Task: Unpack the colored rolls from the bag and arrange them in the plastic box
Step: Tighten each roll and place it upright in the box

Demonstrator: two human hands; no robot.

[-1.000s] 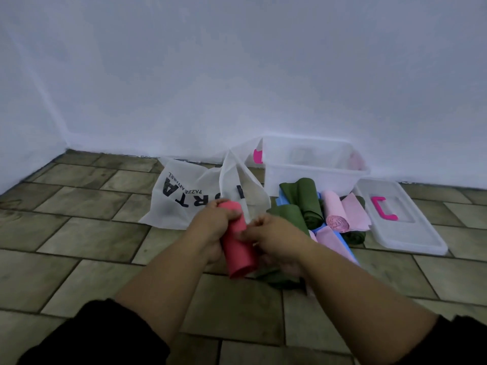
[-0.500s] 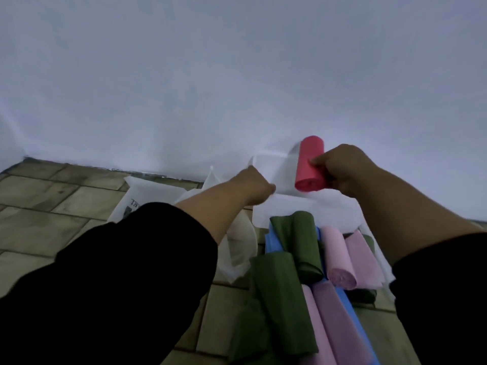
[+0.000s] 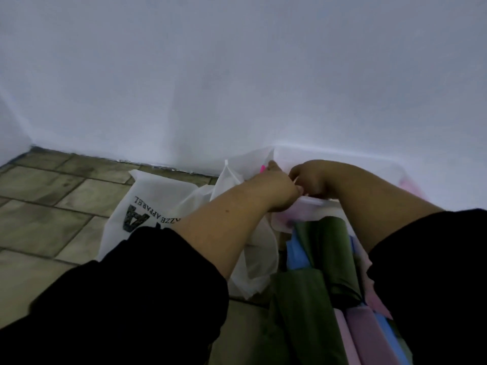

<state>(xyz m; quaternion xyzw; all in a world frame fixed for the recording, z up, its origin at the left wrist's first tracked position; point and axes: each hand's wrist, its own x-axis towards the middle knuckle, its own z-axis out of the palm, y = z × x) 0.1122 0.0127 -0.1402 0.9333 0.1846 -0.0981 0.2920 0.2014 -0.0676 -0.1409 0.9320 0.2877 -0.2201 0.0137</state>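
Note:
The clear plastic box stands against the wall at centre right. Both my hands reach over its near rim. My left hand sits at the box's left front corner with fingers curled down; what they hold is hidden. My right hand dips into the box, fingers curled and hidden inside. A reddish smear, the red roll, shows through the box wall just below the hands. Green rolls, pink rolls and a blue roll lie on the floor in front of the box. The white bag lies to the left.
The floor is brown tile, and a white wall rises right behind the box. A pink latch shows on the box's left end. The bag's loose flap lies between the bag and the rolls.
My right hand has lowered the red roll from above the box down into it, out of plain sight. My left hand has moved forward to the box's left front corner.

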